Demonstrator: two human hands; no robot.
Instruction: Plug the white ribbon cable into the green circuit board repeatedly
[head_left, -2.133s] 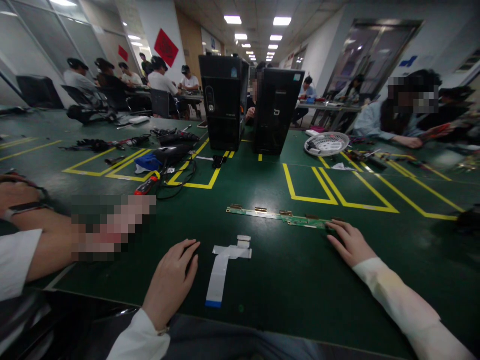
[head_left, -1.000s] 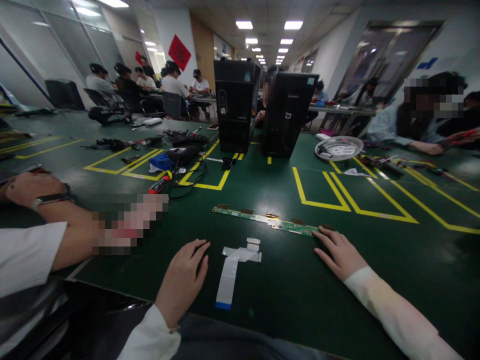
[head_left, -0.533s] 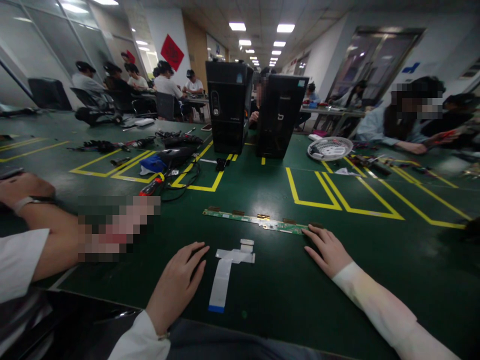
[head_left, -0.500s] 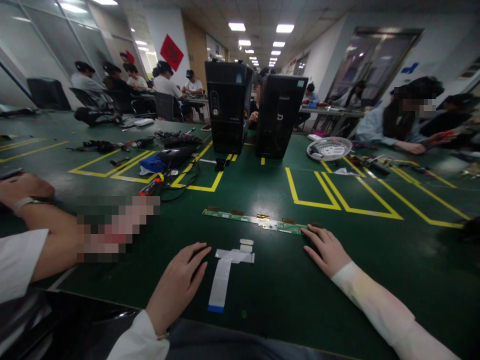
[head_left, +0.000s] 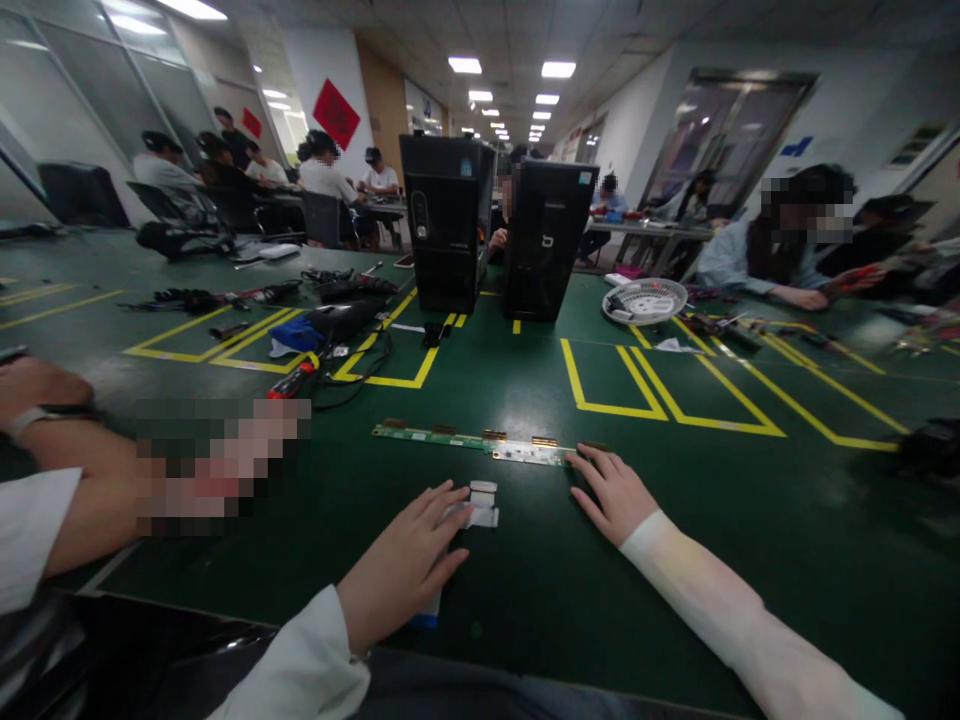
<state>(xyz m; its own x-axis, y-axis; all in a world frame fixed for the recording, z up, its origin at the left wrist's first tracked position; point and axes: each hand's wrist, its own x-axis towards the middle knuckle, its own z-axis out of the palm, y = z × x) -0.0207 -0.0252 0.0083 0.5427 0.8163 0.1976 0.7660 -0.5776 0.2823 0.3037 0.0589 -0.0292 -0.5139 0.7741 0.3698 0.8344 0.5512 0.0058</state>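
Observation:
A long, narrow green circuit board (head_left: 450,440) lies flat across the middle of the table in front of me. My right hand (head_left: 611,490) rests at the board's right end, fingertips touching it and fingers spread. Closer to me is a white flat ribbon cable (head_left: 486,517) with a blue end. My left hand (head_left: 412,550) is over this cable, fingers stretched out, and covers most of its length. Whether the left palm presses on the cable I cannot tell.
Two black computer towers (head_left: 442,225) stand at the back. A white basket (head_left: 645,300) sits right of them. Left are a red-and-black screwdriver (head_left: 292,380), dark cables and a blue cloth-like item (head_left: 295,337). A co-worker's arm (head_left: 90,470) reaches in from the left.
My left hand has moved right, from beside the ribbon cable to over it. My right hand stays at the board's end. The whole view has shifted slightly.

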